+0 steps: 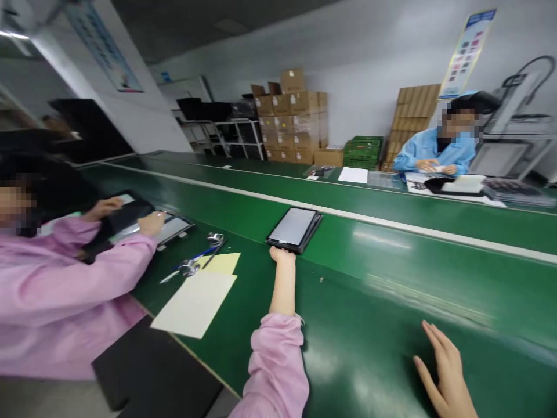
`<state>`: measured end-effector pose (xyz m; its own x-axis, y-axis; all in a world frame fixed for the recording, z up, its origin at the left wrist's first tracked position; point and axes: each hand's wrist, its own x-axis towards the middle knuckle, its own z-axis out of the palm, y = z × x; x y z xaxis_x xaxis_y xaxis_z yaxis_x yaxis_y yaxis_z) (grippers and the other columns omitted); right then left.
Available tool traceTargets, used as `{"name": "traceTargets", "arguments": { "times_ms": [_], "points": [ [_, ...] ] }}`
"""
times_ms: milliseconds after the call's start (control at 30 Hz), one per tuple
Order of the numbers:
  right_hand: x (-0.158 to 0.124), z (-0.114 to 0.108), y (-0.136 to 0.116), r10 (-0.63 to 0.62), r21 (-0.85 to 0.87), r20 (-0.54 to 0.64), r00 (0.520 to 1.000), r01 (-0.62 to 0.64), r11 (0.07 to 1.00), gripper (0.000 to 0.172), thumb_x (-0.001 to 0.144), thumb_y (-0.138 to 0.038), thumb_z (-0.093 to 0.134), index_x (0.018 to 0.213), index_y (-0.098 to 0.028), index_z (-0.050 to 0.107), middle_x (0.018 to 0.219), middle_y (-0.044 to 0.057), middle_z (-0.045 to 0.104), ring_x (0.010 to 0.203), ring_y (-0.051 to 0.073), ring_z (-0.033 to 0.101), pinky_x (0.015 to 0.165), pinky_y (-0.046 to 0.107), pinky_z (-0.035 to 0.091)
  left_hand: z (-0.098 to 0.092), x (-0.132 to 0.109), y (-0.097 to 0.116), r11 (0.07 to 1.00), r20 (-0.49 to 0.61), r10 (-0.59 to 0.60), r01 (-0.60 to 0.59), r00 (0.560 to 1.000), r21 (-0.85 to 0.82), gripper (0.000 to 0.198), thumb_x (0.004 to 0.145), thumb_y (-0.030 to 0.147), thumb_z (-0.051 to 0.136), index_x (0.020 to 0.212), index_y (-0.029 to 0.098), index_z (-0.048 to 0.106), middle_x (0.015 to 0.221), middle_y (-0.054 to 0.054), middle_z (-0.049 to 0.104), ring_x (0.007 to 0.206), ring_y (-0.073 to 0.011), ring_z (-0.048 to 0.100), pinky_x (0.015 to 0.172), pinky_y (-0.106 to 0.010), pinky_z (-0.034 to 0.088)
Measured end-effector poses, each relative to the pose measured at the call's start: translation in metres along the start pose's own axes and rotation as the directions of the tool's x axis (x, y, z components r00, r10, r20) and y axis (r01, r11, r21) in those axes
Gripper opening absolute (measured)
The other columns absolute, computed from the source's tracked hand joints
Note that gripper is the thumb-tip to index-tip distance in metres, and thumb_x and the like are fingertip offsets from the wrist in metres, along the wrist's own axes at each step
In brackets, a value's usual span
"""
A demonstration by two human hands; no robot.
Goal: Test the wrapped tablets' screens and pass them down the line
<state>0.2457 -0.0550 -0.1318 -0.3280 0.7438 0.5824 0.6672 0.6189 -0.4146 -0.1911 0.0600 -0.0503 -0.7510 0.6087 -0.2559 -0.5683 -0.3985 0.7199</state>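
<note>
A black-framed tablet (pixel 294 225) with a pale, lit screen lies over the green bench, with another dark flat layer showing beneath its right edge. My left hand (pixel 282 253), at the end of a stretched arm in a pink sleeve, grips the near end of this stack. Most of its fingers are hidden under the tablet. Low on the right, my right hand (pixel 444 366) is open, thumb apart from the fingers, with nothing in it. It is above the green bench top (pixel 361 348), well away from the tablet.
Left of my arm lie white paper (pixel 195 305), yellow paper (pixel 223 263) and a blue pen-like tool (pixel 206 251). A pink-sleeved co-worker (pixel 78 278) handles a tablet at left. Across the bench sits a person in blue (pixel 435 154). A pale strip (pixel 357 215) crosses the bench.
</note>
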Motion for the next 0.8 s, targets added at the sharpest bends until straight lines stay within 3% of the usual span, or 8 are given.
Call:
{"name": "traceTargets", "arguments": {
  "times_ms": [67, 133, 267, 400, 600, 800],
  "points": [
    [-0.001, -0.002, 0.004, -0.029, -0.014, 0.003, 1.0, 0.029, 0.999, 0.057, 0.098, -0.043, 0.042, 0.153, -0.03, 0.03, 0.133, 0.015, 0.053, 0.118, 0.039, 0.054, 0.088, 0.054, 0.05, -0.003, 0.004, 0.009, 0.994, -0.024, -0.105, 0.104, 0.994, -0.04, 0.052, 0.102, 0.036, 0.017, 0.109, 0.014, 0.063, 0.11, -0.013, 0.065, 0.107, -0.0271, 0.064, 0.092, -0.049, 0.05],
    [-0.002, -0.003, 0.014, -0.025, -0.031, -0.021, 0.999, 0.025, 0.999, 0.057, 0.097, -0.044, 0.042, 0.151, -0.029, 0.033, 0.126, 0.017, 0.057, 0.111, 0.042, 0.056, 0.084, 0.058, 0.048, -0.004, 0.008, 0.012, 0.978, -0.052, -0.194, 0.189, 0.98, -0.084, 0.051, 0.1, 0.037, 0.018, 0.104, 0.017, 0.064, 0.109, -0.014, 0.066, 0.11, -0.0292, 0.064, 0.092, -0.05, 0.051],
    [-0.003, 0.002, 0.029, 0.124, 0.014, -0.061, 0.99, -0.123, 0.992, 0.053, 0.093, -0.052, 0.045, 0.138, -0.026, 0.049, 0.114, 0.017, 0.061, 0.094, 0.042, 0.06, 0.077, 0.059, 0.048, -0.009, 0.017, 0.009, 0.943, -0.104, -0.315, 0.299, 0.943, -0.148, 0.048, 0.098, 0.047, 0.023, 0.105, 0.02, 0.062, 0.114, -0.013, 0.063, 0.114, -0.0281, 0.061, 0.093, -0.048, 0.051],
    [-0.003, 0.005, 0.025, 0.226, 0.085, -0.033, 0.973, -0.223, 0.971, 0.052, 0.09, -0.055, 0.047, 0.129, -0.022, 0.053, 0.113, 0.016, 0.06, 0.091, 0.037, 0.061, 0.077, 0.054, 0.051, -0.009, 0.021, 0.006, 0.913, -0.142, -0.396, 0.373, 0.907, -0.164, 0.049, 0.096, 0.057, 0.031, 0.112, 0.018, 0.057, 0.127, -0.012, 0.055, 0.12, -0.0265, 0.054, 0.1, -0.049, 0.045],
    [0.005, 0.001, 0.016, 0.263, 0.142, -0.043, 0.964, -0.255, 0.956, 0.045, 0.093, -0.05, 0.047, 0.129, -0.022, 0.05, 0.117, 0.015, 0.058, 0.098, 0.034, 0.06, 0.078, 0.05, 0.055, 0.01, 0.003, -0.012, 0.898, 0.033, -0.419, 0.419, 0.908, -0.135, 0.035, 0.093, 0.049, 0.031, 0.097, 0.025, 0.056, 0.123, -0.01, 0.056, 0.116, -0.0231, 0.057, 0.093, -0.044, 0.05],
    [0.009, -0.001, 0.018, 0.284, 0.194, -0.097, 0.954, -0.262, 0.945, 0.041, 0.096, -0.046, 0.046, 0.128, -0.021, 0.05, 0.12, 0.015, 0.058, 0.107, 0.032, 0.057, 0.081, 0.049, 0.056, 0.021, -0.048, -0.054, 0.872, 0.158, -0.482, 0.489, 0.862, -0.004, 0.012, 0.076, 0.019, 0.046, 0.084, 0.02, 0.055, 0.094, -0.007, 0.062, 0.1, -0.0205, 0.063, 0.091, -0.039, 0.051]
  ]
}}
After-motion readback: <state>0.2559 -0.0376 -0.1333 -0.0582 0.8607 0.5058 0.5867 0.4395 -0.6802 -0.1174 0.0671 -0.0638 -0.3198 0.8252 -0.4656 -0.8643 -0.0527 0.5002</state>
